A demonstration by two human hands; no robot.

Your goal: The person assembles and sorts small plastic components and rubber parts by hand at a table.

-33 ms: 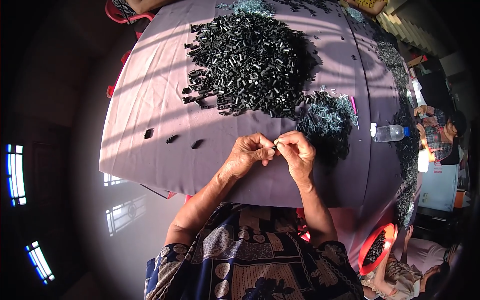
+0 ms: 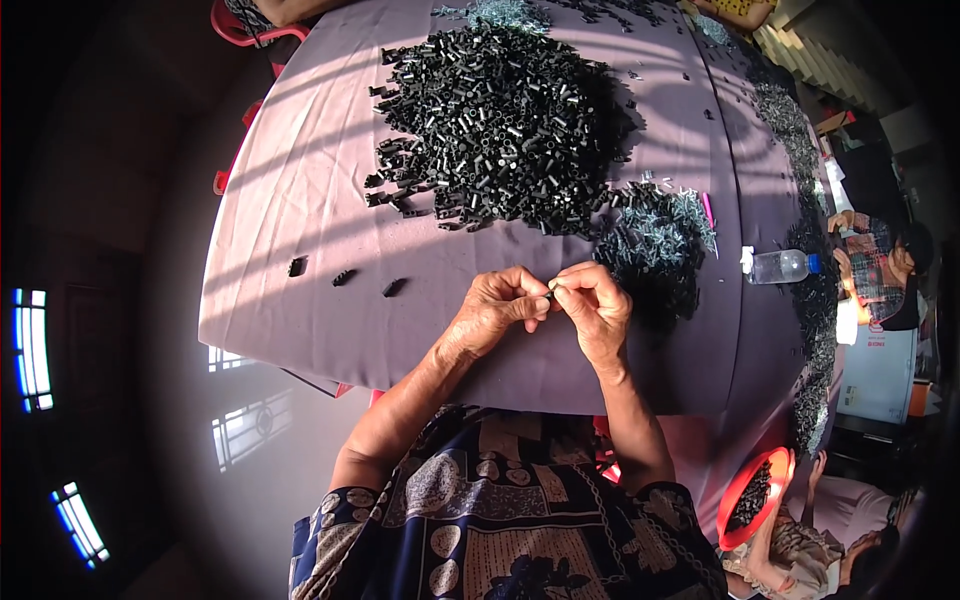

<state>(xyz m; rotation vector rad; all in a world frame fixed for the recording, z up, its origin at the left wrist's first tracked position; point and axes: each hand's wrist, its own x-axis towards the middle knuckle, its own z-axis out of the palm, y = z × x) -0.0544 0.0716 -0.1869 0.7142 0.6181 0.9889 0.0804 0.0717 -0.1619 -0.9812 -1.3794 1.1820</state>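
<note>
My left hand (image 2: 497,308) and my right hand (image 2: 597,312) meet above the near part of the cloth-covered table. Between their fingertips is a small black part (image 2: 550,294), mostly hidden by the fingers. Both hands are closed in a pinch on it. Beyond them lies a large heap of short black tubular plastic pieces (image 2: 500,130). Right of my hands is a pile of small grey-blue pieces, perhaps screws (image 2: 655,235), its near side in shadow. Several separate black pieces, one of them a dark piece (image 2: 394,288), lie to the left.
A pink-handled tool (image 2: 708,212) and a clear bottle with a blue cap (image 2: 782,266) lie on the mauve cloth (image 2: 330,190) at the right. A long band of small parts (image 2: 812,380) runs along the far right. A person there holds a red basin (image 2: 730,510) of black pieces. Others sit around.
</note>
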